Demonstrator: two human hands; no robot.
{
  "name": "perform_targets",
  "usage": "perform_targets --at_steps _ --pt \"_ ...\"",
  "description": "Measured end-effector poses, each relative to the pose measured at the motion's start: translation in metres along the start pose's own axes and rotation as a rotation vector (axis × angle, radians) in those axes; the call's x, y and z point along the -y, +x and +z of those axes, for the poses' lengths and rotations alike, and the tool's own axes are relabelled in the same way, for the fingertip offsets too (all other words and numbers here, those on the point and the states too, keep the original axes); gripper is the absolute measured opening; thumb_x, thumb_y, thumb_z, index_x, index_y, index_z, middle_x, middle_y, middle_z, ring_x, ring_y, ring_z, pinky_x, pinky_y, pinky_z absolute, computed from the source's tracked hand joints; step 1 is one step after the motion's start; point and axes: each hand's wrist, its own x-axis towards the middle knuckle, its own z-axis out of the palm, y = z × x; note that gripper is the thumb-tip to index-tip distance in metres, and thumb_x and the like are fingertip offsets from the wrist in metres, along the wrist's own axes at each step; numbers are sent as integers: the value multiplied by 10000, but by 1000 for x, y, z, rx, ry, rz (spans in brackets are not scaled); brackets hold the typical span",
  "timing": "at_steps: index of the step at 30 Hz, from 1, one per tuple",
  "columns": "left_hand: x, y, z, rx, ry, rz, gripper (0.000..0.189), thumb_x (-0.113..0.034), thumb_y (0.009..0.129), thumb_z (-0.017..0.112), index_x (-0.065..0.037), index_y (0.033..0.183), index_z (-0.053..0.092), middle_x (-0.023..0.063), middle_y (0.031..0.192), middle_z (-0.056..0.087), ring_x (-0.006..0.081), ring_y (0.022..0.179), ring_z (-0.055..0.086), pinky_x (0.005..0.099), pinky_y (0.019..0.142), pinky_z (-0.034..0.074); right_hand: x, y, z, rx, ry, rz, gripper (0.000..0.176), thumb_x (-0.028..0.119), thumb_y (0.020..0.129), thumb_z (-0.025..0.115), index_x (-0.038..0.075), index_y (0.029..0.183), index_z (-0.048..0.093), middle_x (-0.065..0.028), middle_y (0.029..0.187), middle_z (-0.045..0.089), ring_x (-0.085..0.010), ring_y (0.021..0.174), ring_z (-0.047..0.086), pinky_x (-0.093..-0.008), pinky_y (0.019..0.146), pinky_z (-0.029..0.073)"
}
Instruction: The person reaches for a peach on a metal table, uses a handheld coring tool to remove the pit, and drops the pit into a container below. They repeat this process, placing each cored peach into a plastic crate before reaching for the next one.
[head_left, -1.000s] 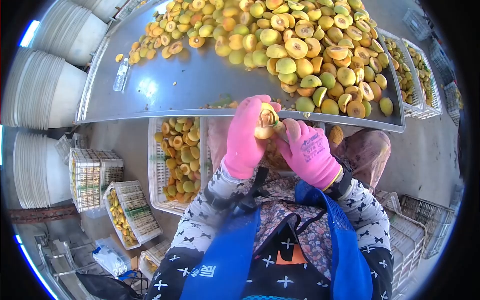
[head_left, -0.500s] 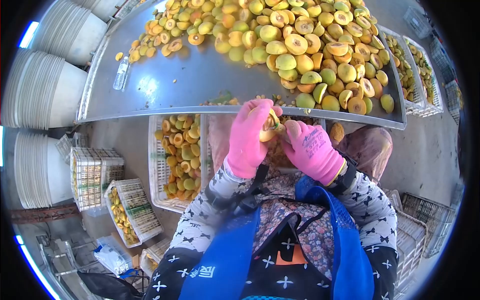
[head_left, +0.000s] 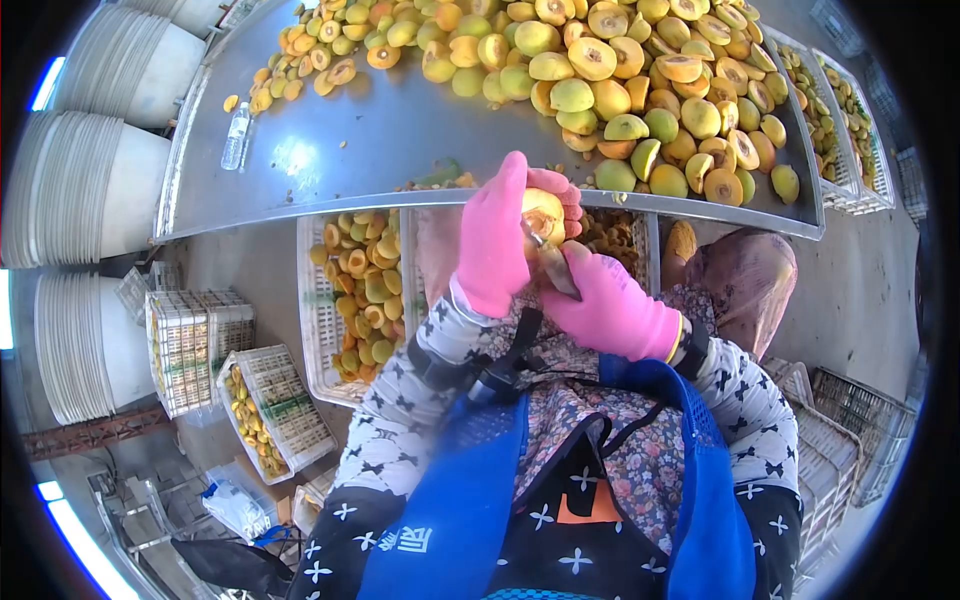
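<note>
My left hand [head_left: 497, 240], in a pink glove, holds a halved yellow fruit [head_left: 543, 216] with its cut face up, just past the near edge of the metal table [head_left: 340, 204]. My right hand [head_left: 612, 303], also gloved in pink, is closed round the handle of a small tool [head_left: 556, 266]. The tool's metal tip touches the cut face of the fruit. On the table beyond lies a big heap of halved yellow-green fruit [head_left: 592, 60].
A water bottle [head_left: 236, 137] lies at the table's left. Below the table edge stands a white crate [head_left: 318, 300] of fruit halves. More crates [head_left: 180, 350] stand left and right [head_left: 850, 200]. Stacked white tubs [head_left: 85, 185] line the far left.
My left hand has turned, so the fruit's cut face now shows with the tool against it. My right hand has moved slightly down and lies flatter. The view has shifted a little.
</note>
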Motion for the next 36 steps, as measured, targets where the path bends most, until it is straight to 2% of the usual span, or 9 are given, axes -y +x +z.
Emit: perform_targets --at_steps 2,9,11,13,14,16,24,30,36 --pt "-10 -3 -2 114 -85 -58 485 -371 1066 396 46 979 630 187 889 678 248 733 654 365 701 564 37 6 -22 308 604 618 85 60 877 632 -2 886 574 -61 636 565 -155 478 537 -274 452 390" --pt "-14 11 -38 609 18 -116 505 -349 1067 388 41 912 668 168 866 693 230 746 663 338 682 554 22 -4 -27 585 855 641 176 110 843 683 -18 905 579 -29 578 529 -114 439 500 -246 423 373" --pt "-12 11 -69 520 634 365 394 -257 1066 402 17 1033 682 109 922 708 177 761 663 305 693 549 19 -9 -30 557 810 649 191 143 856 686 3 942 587 -26 633 554 -112 473 521 -243 441 391" --pt "-54 -19 -91 141 772 113 228 -137 921 625 29 1072 667 139 1043 706 195 954 693 320 827 554 17 -11 -42 474 638 683 194 178 882 684 32 967 589 -11 672 564 -107 498 527 -239 457 391" --pt "-60 -7 -157 371 1526 665 272 -212 1010 555 -46 1182 684 67 1111 696 161 975 653 283 841 520 12 -12 -50 445 445 686 231 207 860 692 19 945 587 -33 702 596 -114 520 566 -254 469 442" --pt "-73 -16 -169 -170 1094 180 307 -274 971 631 -90 1210 688 98 1164 695 185 1053 656 310 931 501 -2 -13 -69 428 209 761 242 220 863 690 17 941 583 -35 704 602 -113 525 573 -262 482 458" --pt "-29 108 -3 130 782 120 492 -355 898 725 -108 1310 620 114 1247 631 210 1099 623 320 888 504 -1 -10 -117 111 86 755 245 208 863 668 2 992 638 -31 692 615 -93 547 571 -255 504 463" --pt "47 180 27 -102 1620 732 438 -337 800 742 -71 1132 638 175 1171 552 355 1074 563 475 904 477 -7 -43 -116 62 -224 541 359 278 832 713 35 1080 619 -232 841 659 -424 851 651 -454 725 508" --pt "41 182 -41 134 867 552 418 -396 948 551 -98 1240 576 123 1075 638 266 880 622 335 706 508 24 -22 -109 -97 -7 544 371 172 858 688 13 1182 600 -82 743 642 -149 634 638 -314 600 505"
